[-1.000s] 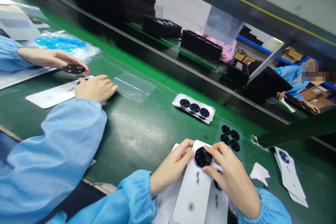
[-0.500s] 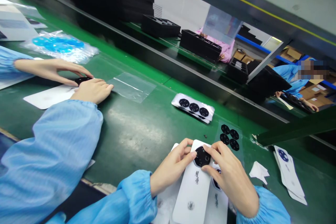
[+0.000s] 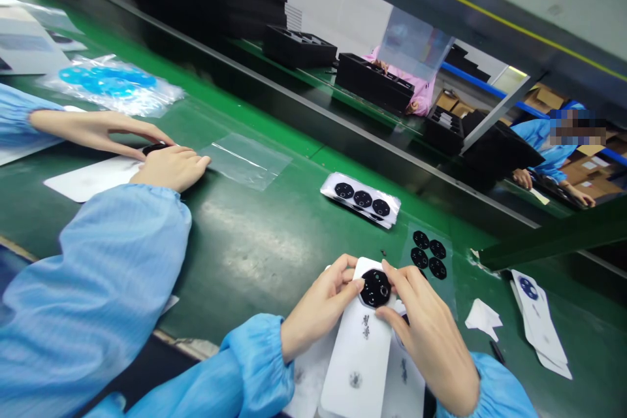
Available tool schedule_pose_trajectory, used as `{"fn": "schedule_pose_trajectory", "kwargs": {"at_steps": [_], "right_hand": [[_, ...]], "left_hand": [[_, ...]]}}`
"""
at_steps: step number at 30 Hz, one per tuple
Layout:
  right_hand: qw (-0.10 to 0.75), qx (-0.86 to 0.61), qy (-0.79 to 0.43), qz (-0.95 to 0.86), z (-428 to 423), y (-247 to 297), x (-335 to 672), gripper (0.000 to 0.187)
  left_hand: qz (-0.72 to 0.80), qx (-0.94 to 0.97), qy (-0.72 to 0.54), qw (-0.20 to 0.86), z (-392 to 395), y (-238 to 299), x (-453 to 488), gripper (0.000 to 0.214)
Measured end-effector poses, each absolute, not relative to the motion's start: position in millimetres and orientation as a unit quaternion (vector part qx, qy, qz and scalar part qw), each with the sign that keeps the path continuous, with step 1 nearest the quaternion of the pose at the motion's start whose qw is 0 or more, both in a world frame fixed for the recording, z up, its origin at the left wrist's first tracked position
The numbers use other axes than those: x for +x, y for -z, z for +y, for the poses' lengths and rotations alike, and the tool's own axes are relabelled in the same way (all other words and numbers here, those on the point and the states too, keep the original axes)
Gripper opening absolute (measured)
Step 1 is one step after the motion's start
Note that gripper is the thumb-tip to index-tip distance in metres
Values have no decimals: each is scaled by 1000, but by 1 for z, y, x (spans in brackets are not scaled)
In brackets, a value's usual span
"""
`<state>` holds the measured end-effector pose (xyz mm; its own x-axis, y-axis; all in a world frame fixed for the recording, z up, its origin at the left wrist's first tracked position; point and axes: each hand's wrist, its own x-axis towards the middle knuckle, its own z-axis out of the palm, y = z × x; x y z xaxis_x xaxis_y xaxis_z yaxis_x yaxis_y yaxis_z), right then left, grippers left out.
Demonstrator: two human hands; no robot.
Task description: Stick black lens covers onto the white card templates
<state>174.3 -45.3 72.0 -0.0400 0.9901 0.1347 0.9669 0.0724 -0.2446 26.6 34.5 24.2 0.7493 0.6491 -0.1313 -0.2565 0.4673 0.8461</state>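
Observation:
A white phone-back-shaped panel (image 3: 357, 356) with dark printed characters lies slanted between my hands. At its upper end sits a black octagonal camera-lens sticker (image 3: 375, 289). My left hand (image 3: 321, 307) grips the panel's left edge, its thumb on the sticker's left rim. With fingers and thumb bent around the right side, my right hand (image 3: 428, 330) holds the panel beside the sticker. More white panels (image 3: 406, 372) lie underneath, partly covered. Beyond them are a clear sheet with several black stickers (image 3: 428, 256) and a stack of white strips (image 3: 360, 199) bearing three black stickers.
At left, a co-worker's hands (image 3: 169, 166) work over another white panel (image 3: 93, 179). A clear bag (image 3: 245, 160) and a bag of blue pieces (image 3: 115, 81) lie near them. Crumpled white paper (image 3: 484, 317), a dark stick (image 3: 497, 351) and stacked panels (image 3: 541, 323) are at right.
My right fingers have shifted outward to the sticker's upper right edge, so more of the sticker shows. The panel has moved slightly to the left. A dark stick shows more fully at right.

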Motion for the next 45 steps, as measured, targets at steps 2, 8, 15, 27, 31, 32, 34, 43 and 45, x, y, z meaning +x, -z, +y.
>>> {"fn": "schedule_pose_trajectory", "kwargs": {"at_steps": [2, 8, 15, 27, 31, 32, 34, 43, 45], "right_hand": [[151, -673, -31, -723, -47, -70, 174, 48], [210, -660, 18, -721, -51, -62, 174, 28], [259, -646, 51, -717, -54, -57, 173, 25], [285, -629, 66, -720, -54, -54, 172, 22], [288, -626, 70, -721, -53, -55, 172, 23], [289, -626, 70, -721, -53, -55, 172, 23], [292, -625, 72, -720, -53, -55, 172, 22], [300, -620, 80, -721, -53, -52, 173, 24], [302, -622, 75, -718, -53, -52, 173, 24]], "left_hand": [[225, 431, -282, 827, 35, -25, 27, 29], [230, 423, -289, 827, 35, -28, 27, 29], [236, 421, -289, 826, 33, -29, 26, 32], [221, 424, -302, 824, 34, -26, 27, 29], [218, 428, -305, 822, 34, -27, 27, 29], [218, 429, -306, 821, 34, -27, 27, 28], [218, 432, -308, 819, 33, -27, 27, 28], [225, 428, -305, 820, 35, -30, 27, 30], [229, 430, -303, 819, 35, -30, 27, 31]]}}
